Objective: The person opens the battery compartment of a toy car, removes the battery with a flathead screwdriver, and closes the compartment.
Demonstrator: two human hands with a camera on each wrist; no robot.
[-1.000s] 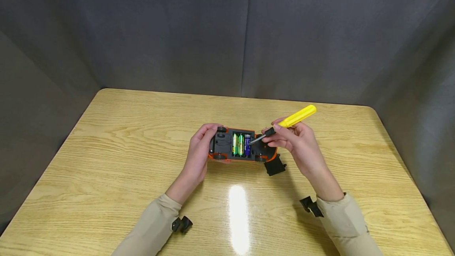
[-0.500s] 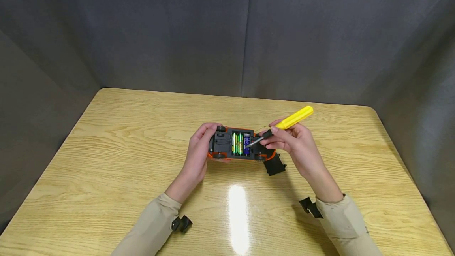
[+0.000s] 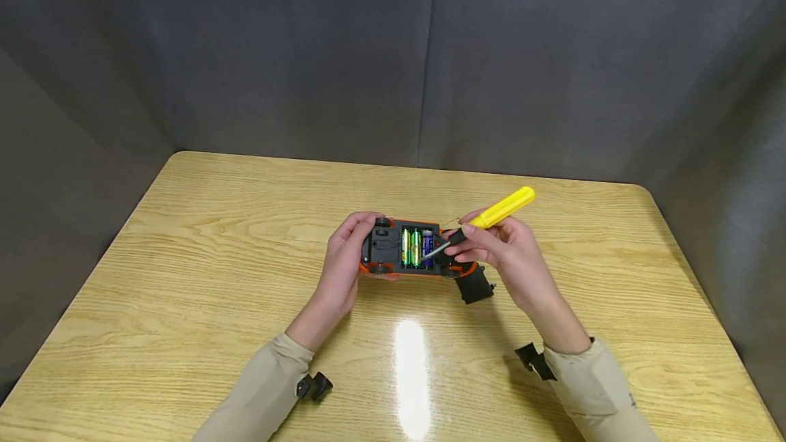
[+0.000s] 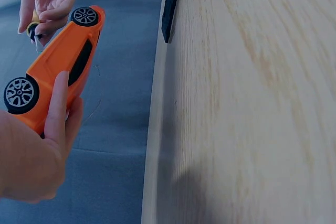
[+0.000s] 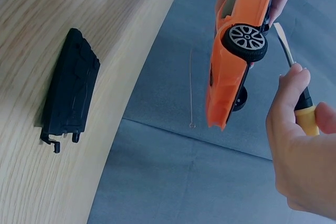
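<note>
My left hand (image 3: 340, 259) grips one end of an orange toy car (image 4: 62, 59), held upside down above the table. In its black underside the battery compartment lies uncovered, with two green batteries (image 3: 411, 248) and a purple battery (image 3: 428, 243) side by side. My right hand (image 3: 512, 251) pinches a yellow-handled screwdriver (image 3: 505, 207) near its black collar. The metal shaft slants down to the left, its tip over the lower end of the purple battery; whether it touches, I cannot tell. A black battery cover (image 5: 71, 87) lies on the table below the car's right end.
The wooden table (image 3: 215, 237) extends around both arms, with a dark grey curtain (image 3: 295, 53) behind and at the sides. A thin wire (image 5: 191, 87) sticks out from the car. Black camera mounts (image 3: 314, 387) sit at both wrists.
The right hand and screwdriver have shifted slightly left and down, the tip sliding from beside the purple battery's middle to its lower end. Left hand and car stay nearly still.
</note>
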